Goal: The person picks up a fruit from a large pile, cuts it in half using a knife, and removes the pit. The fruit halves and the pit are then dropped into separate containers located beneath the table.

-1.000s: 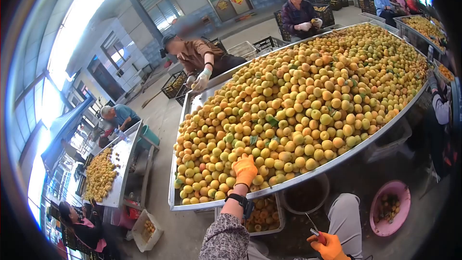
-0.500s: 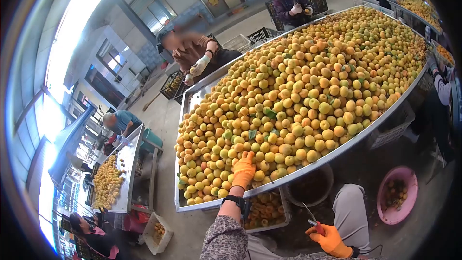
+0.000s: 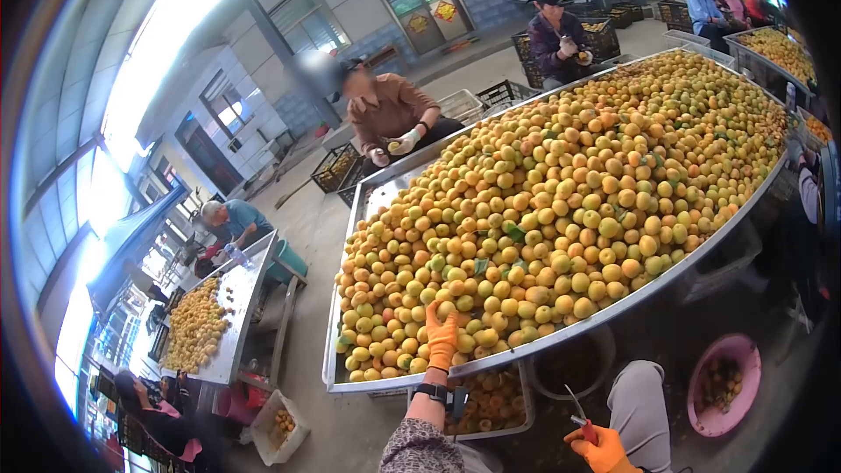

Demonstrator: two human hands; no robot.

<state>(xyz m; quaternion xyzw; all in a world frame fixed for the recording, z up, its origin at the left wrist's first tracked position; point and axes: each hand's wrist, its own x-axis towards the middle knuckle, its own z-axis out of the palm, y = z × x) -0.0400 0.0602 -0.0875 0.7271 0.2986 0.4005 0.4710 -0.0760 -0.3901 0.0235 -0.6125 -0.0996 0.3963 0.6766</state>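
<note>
My left hand [image 3: 442,338], in an orange glove with a dark watch at the wrist, is at the near edge of the apricot heap. Its fingers are bent around an apricot [image 3: 446,309] that touches the pile. The yellow-orange apricots [image 3: 561,201] fill a large metal-rimmed table [image 3: 526,350], with a few green leaves among them. Low at the right, beside my grey-trousered knee, my right hand [image 3: 604,453], also orange-gloved, is closed on the red handle of a small knife [image 3: 585,425]. The blade points up and to the left.
Below the table edge stand a crate of cut apricots [image 3: 524,420] and a dark round tub [image 3: 604,359]. A pink basin [image 3: 698,412] with scraps is at the right. Across the table sit gloved people [image 3: 394,114]. Another apricot table [image 3: 229,355] stands left.
My left hand has drawn back slightly from the heap, with an apricot now at its fingers. My right hand still holds the knife, slightly lower. The view has tilted up.
</note>
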